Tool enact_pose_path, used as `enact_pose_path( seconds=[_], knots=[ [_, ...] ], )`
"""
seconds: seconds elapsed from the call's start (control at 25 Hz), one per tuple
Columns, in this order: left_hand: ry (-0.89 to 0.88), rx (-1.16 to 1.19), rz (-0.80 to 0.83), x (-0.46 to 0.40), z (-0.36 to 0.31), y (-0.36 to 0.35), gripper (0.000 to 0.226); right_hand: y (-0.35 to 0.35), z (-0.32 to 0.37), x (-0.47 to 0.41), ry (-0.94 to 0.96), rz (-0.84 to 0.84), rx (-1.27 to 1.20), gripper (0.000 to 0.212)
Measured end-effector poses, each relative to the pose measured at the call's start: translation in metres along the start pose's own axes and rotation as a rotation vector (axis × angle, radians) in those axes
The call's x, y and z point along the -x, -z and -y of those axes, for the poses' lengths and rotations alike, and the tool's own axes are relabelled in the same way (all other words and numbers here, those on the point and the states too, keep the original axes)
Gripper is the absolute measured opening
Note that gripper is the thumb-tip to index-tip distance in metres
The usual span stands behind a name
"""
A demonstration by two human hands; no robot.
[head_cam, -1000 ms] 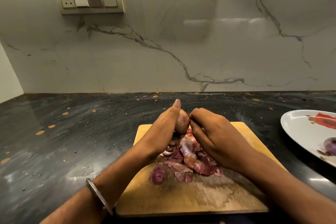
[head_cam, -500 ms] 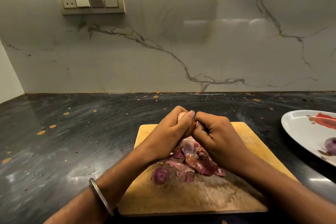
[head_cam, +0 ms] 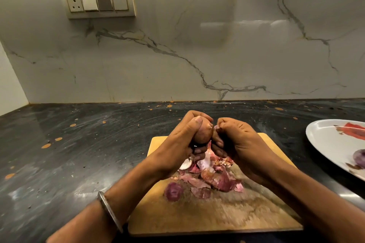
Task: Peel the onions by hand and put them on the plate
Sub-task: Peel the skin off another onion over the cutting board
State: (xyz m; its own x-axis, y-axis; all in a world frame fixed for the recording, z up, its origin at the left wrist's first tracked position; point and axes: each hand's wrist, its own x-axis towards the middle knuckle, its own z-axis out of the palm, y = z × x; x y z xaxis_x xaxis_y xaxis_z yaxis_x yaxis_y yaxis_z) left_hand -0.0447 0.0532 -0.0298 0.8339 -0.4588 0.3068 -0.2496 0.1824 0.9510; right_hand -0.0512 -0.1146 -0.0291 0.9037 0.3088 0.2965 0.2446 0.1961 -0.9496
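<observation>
My left hand (head_cam: 182,140) grips a small brown-skinned onion (head_cam: 203,134) above the wooden cutting board (head_cam: 227,215). My right hand (head_cam: 240,144) is curled beside it, its fingertips pinching a bit of skin at the onion's top. Under both hands lies a heap of purple onion peels (head_cam: 209,177), with a peeled purple piece (head_cam: 173,191) at its left. A white plate (head_cam: 333,142) with a red pattern sits at the right edge and holds one peeled purple onion (head_cam: 359,160).
The board lies on a dark speckled stone counter (head_cam: 79,154) that runs back to a marble wall (head_cam: 197,55). A switch panel (head_cam: 100,3) is mounted on the wall at upper left. Part of the plate is cut off by the frame.
My left fingers, straight along the onion a second ago, have curled round it. My right hand has shifted slightly right, tugging skin from the onion's top.
</observation>
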Motion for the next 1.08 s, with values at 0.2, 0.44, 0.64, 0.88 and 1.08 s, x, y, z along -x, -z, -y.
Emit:
enact_pose_path(
  seconds=[0.2,0.44,0.64,0.88,1.08],
  knots=[
    [0.063,0.212,-0.154,-0.008,-0.003,0.008,0.043,0.007,0.001,0.002,0.237,-0.058,0.674,0.036],
    [0.141,0.271,-0.171,-0.011,-0.005,0.014,0.046,0.011,-0.002,0.005,0.37,0.126,1.148,0.045],
    [0.156,0.283,-0.171,-0.011,-0.003,0.011,0.045,0.008,0.003,0.006,0.404,0.1,1.165,0.017],
    [0.225,0.214,-0.183,-0.01,-0.003,0.009,0.044,0.01,0.0,0.003,0.445,-0.081,0.957,0.009],
    [0.199,0.215,-0.148,-0.009,-0.002,0.007,0.038,0.013,0.001,0.001,0.389,-0.226,0.667,0.022]
  ],
)
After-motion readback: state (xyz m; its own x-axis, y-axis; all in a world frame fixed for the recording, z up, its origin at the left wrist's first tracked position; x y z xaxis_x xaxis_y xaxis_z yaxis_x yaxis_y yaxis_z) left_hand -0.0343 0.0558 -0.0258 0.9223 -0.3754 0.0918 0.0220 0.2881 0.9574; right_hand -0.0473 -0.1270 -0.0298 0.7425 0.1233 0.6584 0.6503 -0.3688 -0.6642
